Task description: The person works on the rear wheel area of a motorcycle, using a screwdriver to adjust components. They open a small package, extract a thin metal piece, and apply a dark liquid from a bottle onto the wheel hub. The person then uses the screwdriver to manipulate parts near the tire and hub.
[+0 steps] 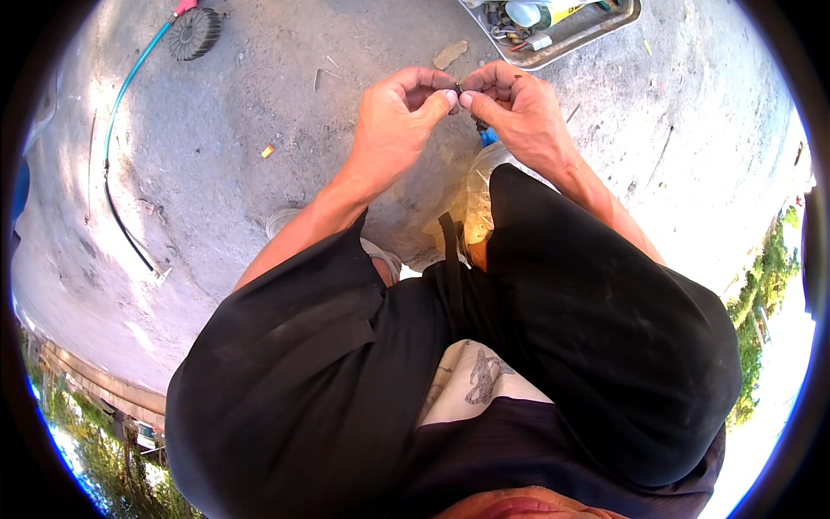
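Above the concrete floor, my left hand (389, 121) and my right hand (527, 121) meet with thumb tips almost touching. Both are closed in a pinch on a small dark part (458, 88). Its kind is too small to make out, and the fingers cover most of it. The fingertips look dirty. Just below my right hand, beside my knee, stands a clear plastic bottle (478, 203) of yellowish liquid. A blue piece (488, 137) shows at its top, partly hidden by the hand.
A metal tray (596, 39) with tools and a white container lies at the far right. Far left, a teal and black hose or cable (121, 91) runs near a ribbed black wheel-like part (194, 35). A small orange bit (267, 150) and bent wire (324, 74) lie on the floor.
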The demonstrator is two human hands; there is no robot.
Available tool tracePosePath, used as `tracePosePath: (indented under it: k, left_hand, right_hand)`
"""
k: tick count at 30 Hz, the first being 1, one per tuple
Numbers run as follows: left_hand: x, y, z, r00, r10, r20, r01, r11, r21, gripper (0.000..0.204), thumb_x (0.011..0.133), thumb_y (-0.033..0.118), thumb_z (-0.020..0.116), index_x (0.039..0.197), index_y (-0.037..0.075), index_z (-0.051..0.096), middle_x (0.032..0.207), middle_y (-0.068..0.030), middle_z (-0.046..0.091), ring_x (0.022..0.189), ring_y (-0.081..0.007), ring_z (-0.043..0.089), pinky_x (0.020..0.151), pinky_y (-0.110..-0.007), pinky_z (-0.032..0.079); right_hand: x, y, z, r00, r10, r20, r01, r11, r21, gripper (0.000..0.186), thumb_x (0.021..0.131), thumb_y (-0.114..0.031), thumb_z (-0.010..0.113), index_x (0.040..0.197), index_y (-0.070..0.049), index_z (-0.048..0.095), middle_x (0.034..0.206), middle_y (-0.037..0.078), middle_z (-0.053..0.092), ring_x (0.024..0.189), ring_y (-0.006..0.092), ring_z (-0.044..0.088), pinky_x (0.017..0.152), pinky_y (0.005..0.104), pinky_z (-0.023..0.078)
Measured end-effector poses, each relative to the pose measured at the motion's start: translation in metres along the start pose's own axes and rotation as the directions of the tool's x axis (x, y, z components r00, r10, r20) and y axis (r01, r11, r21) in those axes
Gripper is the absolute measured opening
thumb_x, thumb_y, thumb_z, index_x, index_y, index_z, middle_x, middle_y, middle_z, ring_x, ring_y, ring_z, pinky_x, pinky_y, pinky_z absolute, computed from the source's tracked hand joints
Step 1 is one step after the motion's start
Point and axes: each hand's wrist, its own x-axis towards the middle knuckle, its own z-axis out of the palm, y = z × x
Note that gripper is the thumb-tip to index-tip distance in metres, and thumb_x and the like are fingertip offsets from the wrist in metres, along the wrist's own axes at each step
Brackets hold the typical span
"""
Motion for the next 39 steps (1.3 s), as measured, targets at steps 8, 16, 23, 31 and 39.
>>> tracePosePath:
  k: [8, 16, 23, 31, 39]
  left_hand:
    - [0.005, 0.005, 0.003, 0.997, 0.066, -0.035, -0.063, 0.995, 0.078, 0.027, 0.099, 0.015, 0.067, 0.114, -0.007, 0.071, 0.097, -0.0129, 0.079, 0.092, -0.0145, 0.073, 0.082, -0.031, 0.057]
    - [0.006, 0.007, 0.002, 0.997, 0.072, -0.009, -0.072, 0.995, 0.067, 0.026, 0.100, 0.014, 0.067, 0.116, -0.006, 0.069, 0.097, -0.0123, 0.078, 0.094, -0.0153, 0.074, 0.082, -0.031, 0.058]
    - [0.005, 0.005, 0.004, 0.997, 0.072, -0.004, -0.071, 0.994, 0.088, 0.025, 0.103, 0.015, 0.068, 0.117, -0.006, 0.068, 0.100, -0.0104, 0.077, 0.095, -0.0145, 0.072, 0.086, -0.030, 0.057]
    - [0.005, 0.003, 0.007, 0.998, 0.064, -0.013, -0.062, 0.993, 0.102, 0.025, 0.103, 0.016, 0.069, 0.117, -0.005, 0.069, 0.102, -0.0097, 0.077, 0.095, -0.0140, 0.072, 0.087, -0.030, 0.057]
    - [0.006, 0.008, 0.012, 0.997, 0.067, -0.024, -0.063, 0.989, 0.136, 0.027, 0.102, 0.016, 0.071, 0.117, -0.006, 0.069, 0.104, -0.0104, 0.077, 0.095, -0.0144, 0.072, 0.088, -0.030, 0.057]
  right_hand:
    - [-0.001, -0.005, 0.000, 1.000, 0.026, -0.004, -0.026, 0.999, -0.045, 0.021, 0.099, -0.016, 0.075, 0.110, 0.003, 0.072, 0.088, 0.005, 0.074, 0.078, 0.0109, 0.067, 0.072, 0.0279, 0.055]
    - [0.000, -0.002, -0.002, 0.999, 0.051, 0.016, -0.051, 0.999, -0.001, 0.018, 0.101, -0.012, 0.075, 0.110, 0.003, 0.071, 0.087, 0.003, 0.071, 0.077, 0.0090, 0.064, 0.071, 0.0261, 0.054]
    - [-0.002, -0.002, -0.001, 0.998, 0.056, 0.011, -0.057, 0.995, 0.087, 0.018, 0.101, -0.012, 0.075, 0.110, 0.003, 0.070, 0.087, 0.003, 0.071, 0.078, 0.0091, 0.064, 0.071, 0.0260, 0.053]
    - [-0.001, 0.001, -0.002, 0.999, 0.046, -0.001, -0.046, 0.998, 0.032, 0.023, 0.099, -0.017, 0.075, 0.111, 0.002, 0.072, 0.085, 0.006, 0.075, 0.077, 0.0107, 0.067, 0.070, 0.0280, 0.054]
    - [-0.004, -0.008, -0.006, 0.998, -0.009, -0.055, 0.013, 0.998, 0.067, 0.023, 0.098, -0.021, 0.075, 0.112, -0.003, 0.075, 0.083, 0.009, 0.077, 0.074, 0.0111, 0.069, 0.068, 0.0285, 0.055]
